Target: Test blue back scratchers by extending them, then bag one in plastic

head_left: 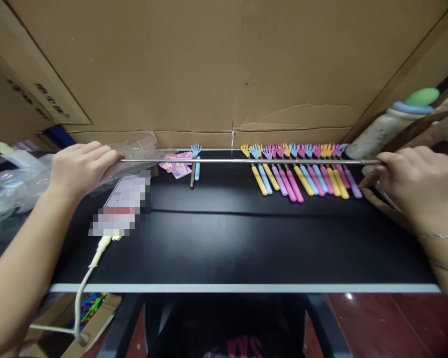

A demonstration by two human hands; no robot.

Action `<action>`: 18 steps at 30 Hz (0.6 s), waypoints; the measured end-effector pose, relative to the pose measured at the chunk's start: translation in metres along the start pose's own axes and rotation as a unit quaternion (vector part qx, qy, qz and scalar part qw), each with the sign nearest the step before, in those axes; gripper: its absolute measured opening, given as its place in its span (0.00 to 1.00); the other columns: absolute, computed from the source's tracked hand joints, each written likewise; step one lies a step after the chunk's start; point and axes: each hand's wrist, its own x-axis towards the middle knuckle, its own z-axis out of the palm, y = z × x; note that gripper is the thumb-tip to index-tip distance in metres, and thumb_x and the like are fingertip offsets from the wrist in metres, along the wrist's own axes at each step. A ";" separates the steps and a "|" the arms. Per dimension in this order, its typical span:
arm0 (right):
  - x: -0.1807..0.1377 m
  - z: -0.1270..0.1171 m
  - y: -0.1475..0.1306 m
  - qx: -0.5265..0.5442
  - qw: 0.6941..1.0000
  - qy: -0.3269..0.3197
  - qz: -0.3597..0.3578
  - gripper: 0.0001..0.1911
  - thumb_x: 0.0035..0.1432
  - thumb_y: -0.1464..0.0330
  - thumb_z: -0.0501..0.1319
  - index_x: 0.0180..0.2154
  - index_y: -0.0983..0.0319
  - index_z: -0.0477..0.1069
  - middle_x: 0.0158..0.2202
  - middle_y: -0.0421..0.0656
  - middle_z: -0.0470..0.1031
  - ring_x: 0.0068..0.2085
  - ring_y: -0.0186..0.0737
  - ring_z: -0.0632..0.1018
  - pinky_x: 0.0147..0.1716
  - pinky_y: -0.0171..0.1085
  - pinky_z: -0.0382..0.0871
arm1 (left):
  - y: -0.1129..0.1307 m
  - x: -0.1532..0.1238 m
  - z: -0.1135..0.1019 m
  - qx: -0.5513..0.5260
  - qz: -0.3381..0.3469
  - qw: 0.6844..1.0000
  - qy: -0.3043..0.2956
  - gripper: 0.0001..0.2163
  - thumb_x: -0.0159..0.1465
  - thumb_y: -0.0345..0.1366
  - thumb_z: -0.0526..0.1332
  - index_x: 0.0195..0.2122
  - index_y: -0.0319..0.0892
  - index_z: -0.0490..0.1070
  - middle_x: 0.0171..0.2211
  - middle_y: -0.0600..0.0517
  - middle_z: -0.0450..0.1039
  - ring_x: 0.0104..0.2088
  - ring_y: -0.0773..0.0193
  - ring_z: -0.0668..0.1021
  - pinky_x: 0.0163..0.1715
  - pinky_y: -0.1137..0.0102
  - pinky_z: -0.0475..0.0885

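A long, thin telescopic metal rod (216,160) is stretched level above the black table, its ends hidden in my fists. My left hand (80,166) is closed around one end, over the plastic bags. Gripping the other end is my right hand (410,186), beside the tilted bottle. Behind and below the rod lie several small hand-shaped back scratchers (298,180) in a row, with yellow, blue, pink and purple handles. A single blue back scratcher (197,166) lies left of them, next to a short metal tube (192,176) and some pink printed cards (181,169).
A phone (121,201) with a pale cable (85,278) lies on the black table (224,248) at left. Crumpled clear plastic bags (18,184) are further left. Cardboard (209,64) walls the back. A white bottle (384,127) leans at right. An open box (100,318) sits below.
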 end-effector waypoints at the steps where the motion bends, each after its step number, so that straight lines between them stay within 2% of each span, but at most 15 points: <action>1: 0.000 -0.001 -0.003 0.004 1.000 -0.004 -0.005 0.16 0.61 0.61 0.51 0.31 0.62 0.73 0.24 0.46 0.70 0.28 0.40 0.64 0.25 0.37 0.50 | -0.001 -0.001 0.001 0.006 0.002 1.000 0.000 0.15 0.71 0.42 0.48 0.30 0.44 0.68 0.26 0.52 0.71 0.30 0.64 0.69 0.25 0.72 0.57; 7: 0.001 -0.011 -0.017 0.021 0.998 0.010 -0.051 0.15 0.62 0.64 0.51 0.36 0.64 0.73 0.27 0.48 0.73 0.31 0.42 0.66 0.26 0.38 0.54 | -0.001 -0.003 0.010 -0.007 0.018 1.000 -0.012 0.16 0.71 0.41 0.46 0.33 0.44 0.70 0.28 0.51 0.75 0.32 0.61 0.71 0.27 0.71 0.59; 11: 0.001 -0.009 -0.019 0.035 0.999 -0.014 -0.033 0.17 0.63 0.63 0.49 0.36 0.65 0.73 0.28 0.49 0.73 0.30 0.43 0.66 0.28 0.38 0.55 | 0.006 -0.002 0.012 -0.011 0.023 0.999 -0.024 0.15 0.71 0.42 0.48 0.37 0.45 0.71 0.30 0.51 0.77 0.33 0.61 0.71 0.30 0.69 0.60; 18: 0.001 0.002 -0.022 0.065 0.997 -0.018 -0.029 0.22 0.66 0.60 0.45 0.35 0.64 0.73 0.27 0.49 0.73 0.30 0.42 0.67 0.28 0.38 0.55 | 0.013 -0.001 0.009 -0.036 -0.011 0.999 0.006 0.13 0.70 0.39 0.47 0.36 0.46 0.70 0.31 0.51 0.77 0.33 0.60 0.70 0.34 0.65 0.58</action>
